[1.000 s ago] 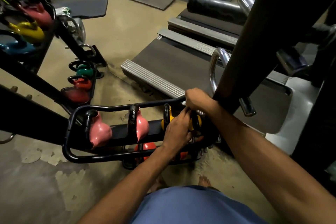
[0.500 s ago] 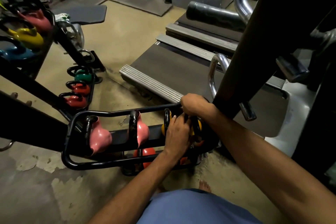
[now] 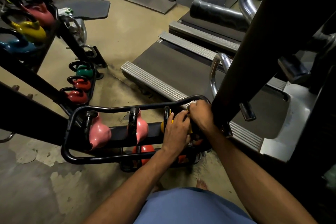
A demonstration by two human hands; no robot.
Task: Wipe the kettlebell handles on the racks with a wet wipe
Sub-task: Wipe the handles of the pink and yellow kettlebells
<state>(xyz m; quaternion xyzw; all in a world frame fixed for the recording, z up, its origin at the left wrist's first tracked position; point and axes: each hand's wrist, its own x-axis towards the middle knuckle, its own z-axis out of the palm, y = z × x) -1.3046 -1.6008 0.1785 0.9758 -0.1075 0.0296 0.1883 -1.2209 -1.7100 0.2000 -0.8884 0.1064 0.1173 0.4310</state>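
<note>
A black tubular rack (image 3: 109,109) holds two pink kettlebells (image 3: 100,132) (image 3: 141,129) and a yellow kettlebell (image 3: 164,125), all with black handles. My left hand (image 3: 177,129) lies over the yellow kettlebell, fingers curled on it. My right hand (image 3: 200,114) is just right of it at the rack's far right end, gripping a white wet wipe (image 3: 194,103). Only a small corner of the wipe shows above the knuckles. The handle under my right hand is hidden. A red kettlebell (image 3: 145,149) sits on the shelf below.
A thick black post (image 3: 245,60) rises right beside my right hand. Beyond the rack lies a treadmill deck (image 3: 181,78) with a chrome rail (image 3: 214,71). At left, a second rack holds red (image 3: 78,96), green (image 3: 84,72) and yellow (image 3: 31,29) kettlebells. My bare feet stand on the concrete floor.
My right hand has slid a little down from the top rail toward my left hand. My left hand has stayed on the yellow kettlebell.
</note>
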